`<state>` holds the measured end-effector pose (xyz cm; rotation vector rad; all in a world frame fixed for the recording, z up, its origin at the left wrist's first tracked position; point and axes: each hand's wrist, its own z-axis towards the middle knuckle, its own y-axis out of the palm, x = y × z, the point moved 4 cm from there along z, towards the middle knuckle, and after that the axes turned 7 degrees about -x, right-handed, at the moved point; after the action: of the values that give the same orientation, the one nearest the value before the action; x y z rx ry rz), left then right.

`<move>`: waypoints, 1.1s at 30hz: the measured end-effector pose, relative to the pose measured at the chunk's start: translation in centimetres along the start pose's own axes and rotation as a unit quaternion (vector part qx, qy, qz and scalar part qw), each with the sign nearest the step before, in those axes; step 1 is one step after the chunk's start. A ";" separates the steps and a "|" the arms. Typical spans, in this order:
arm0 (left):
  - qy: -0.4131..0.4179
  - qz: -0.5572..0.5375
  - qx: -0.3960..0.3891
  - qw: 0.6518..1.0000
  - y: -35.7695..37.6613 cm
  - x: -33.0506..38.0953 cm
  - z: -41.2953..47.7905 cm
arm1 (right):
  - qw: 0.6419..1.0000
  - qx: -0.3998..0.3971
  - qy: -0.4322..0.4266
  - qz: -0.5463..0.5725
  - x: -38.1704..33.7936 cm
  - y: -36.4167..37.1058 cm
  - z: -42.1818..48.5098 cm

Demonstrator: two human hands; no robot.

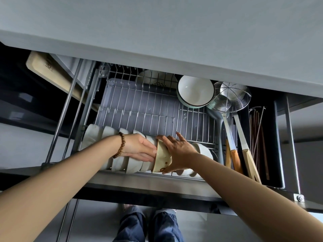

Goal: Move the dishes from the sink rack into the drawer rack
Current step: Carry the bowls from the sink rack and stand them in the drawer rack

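Head view: we log white bowls [108, 135] racked; R hand [180, 152] grips beige bowl [162, 158], L hand [138, 147] flat, steadying it; sink rack unseen, remainder unknown.

A home kitchen: pull-out drawer rack [145, 109] holding bowls [195, 90], skimmer [229, 96].
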<state>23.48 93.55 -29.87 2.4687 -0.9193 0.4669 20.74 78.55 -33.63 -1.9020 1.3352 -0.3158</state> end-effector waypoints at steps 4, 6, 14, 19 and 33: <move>0.014 -0.006 0.020 1.000 -0.8 0.4 -0.7 | 1.000 -0.003 -0.004 -0.009 -0.1 -0.1 0.2; 0.017 -0.004 0.027 0.999 -1.2 0.6 -1.1 | 1.000 -0.006 -0.003 -0.018 -0.2 -0.1 0.3; 0.092 0.099 0.093 0.987 -2.0 1.7 -1.3 | 0.999 -0.004 -0.001 0.039 0.4 0.0 0.0; 0.139 0.238 0.145 0.950 -2.3 2.5 -2.2 | 0.986 -0.011 0.040 0.160 1.7 -0.5 -1.3; 0.141 0.389 0.249 0.876 0.2 5.5 -5.3 | 0.892 0.096 0.130 0.422 3.8 -5.5 -8.7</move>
<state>26.50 93.32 -22.82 2.2237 -1.8270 1.4455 20.97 72.15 -24.71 -0.9912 2.0774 -0.2390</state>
